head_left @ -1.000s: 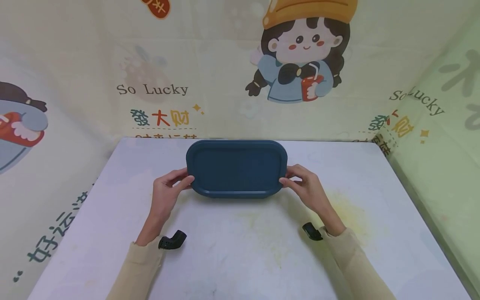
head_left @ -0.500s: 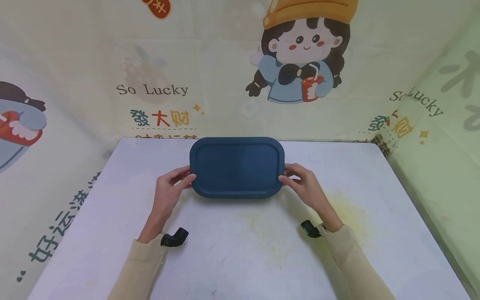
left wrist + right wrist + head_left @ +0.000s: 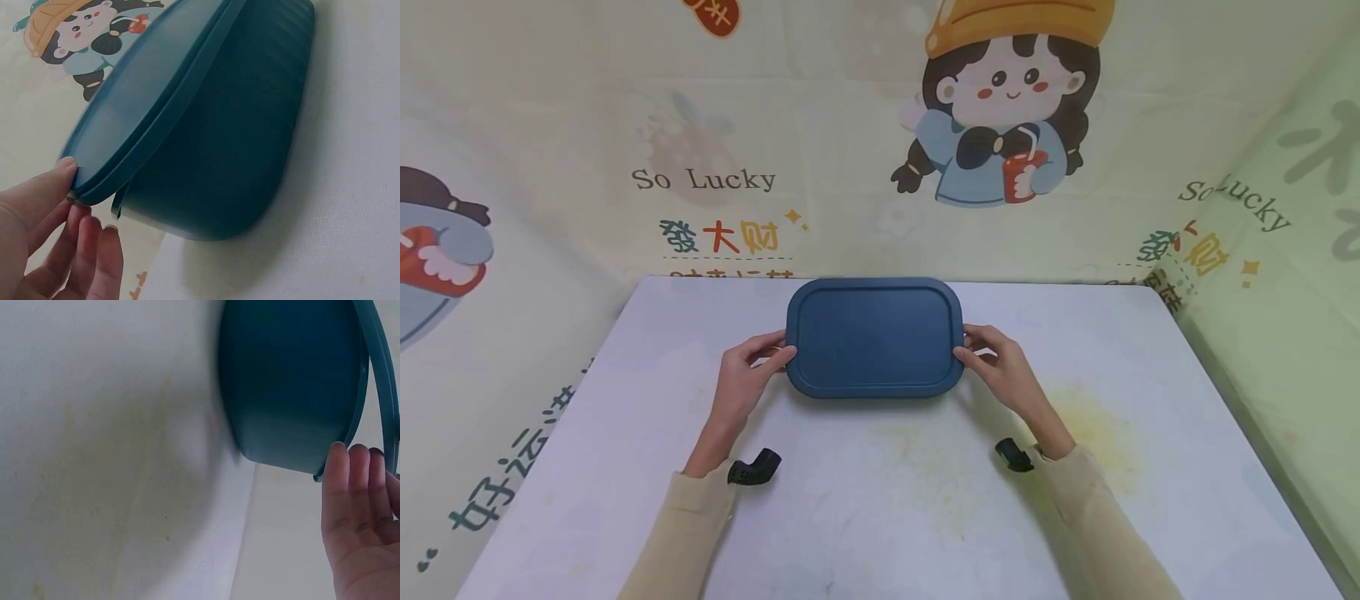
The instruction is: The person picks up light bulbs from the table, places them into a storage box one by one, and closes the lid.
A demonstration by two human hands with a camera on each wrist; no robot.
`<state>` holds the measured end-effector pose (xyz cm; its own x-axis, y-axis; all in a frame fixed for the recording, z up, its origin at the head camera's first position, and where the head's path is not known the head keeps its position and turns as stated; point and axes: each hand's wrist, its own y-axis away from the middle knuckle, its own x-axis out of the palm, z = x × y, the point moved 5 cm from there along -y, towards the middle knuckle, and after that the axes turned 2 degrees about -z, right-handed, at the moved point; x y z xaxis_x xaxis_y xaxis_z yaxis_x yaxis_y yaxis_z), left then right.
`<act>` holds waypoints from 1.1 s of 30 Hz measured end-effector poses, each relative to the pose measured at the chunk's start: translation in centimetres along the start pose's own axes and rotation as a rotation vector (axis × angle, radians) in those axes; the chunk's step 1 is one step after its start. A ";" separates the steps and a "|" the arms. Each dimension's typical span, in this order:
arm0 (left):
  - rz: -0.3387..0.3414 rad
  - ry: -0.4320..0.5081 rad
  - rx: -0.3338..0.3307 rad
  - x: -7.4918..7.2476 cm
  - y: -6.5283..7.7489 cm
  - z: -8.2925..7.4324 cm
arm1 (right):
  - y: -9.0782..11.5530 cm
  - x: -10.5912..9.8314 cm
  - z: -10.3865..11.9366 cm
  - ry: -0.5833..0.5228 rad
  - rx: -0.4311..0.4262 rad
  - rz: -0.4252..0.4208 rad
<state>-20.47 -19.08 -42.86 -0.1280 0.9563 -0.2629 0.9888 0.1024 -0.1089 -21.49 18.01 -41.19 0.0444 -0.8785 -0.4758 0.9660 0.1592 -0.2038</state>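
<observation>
A dark blue rectangular lid with rounded corners lies face up between the hands in the head view. My left hand pinches its left end, thumb on top and fingers beneath. At the right end my right hand holds it the same way. Under the lid stands a deep teal-blue box on the table, mostly hidden from the head camera. The left wrist view has a gap between the lid's edge and the box rim at that end. In the right wrist view, a gap separates lid and box too, with fingertips beside the box rim.
The white table has yellowish stains at its right side. A printed cloth with cartoon figures hangs behind and along both sides. Black wrist cameras sit at both sleeve cuffs.
The lid looks smaller and narrower in the head view, and more of its top face shows. Both hands have drawn slightly inward with it, keeping their pinch.
</observation>
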 end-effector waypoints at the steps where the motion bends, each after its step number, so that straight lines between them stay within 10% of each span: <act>1: 0.002 -0.004 -0.004 0.0 -0.1 0.1 | 0.1 0.0 0.5 0.013 0.000 0.000; 13: 0.043 -0.045 -0.121 0.5 -0.6 1.0 | -0.4 0.6 -1.5 0.045 0.033 0.001; 33: 0.045 -0.007 -0.126 0.8 -0.9 0.4 | -0.6 0.7 -1.4 0.032 0.078 -0.014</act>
<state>-21.49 -18.48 -43.32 -0.0836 0.9588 -0.2714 0.9953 0.0936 0.0239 -22.37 17.88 -42.58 0.0236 -0.8652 -0.5009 0.9834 0.1102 -0.1441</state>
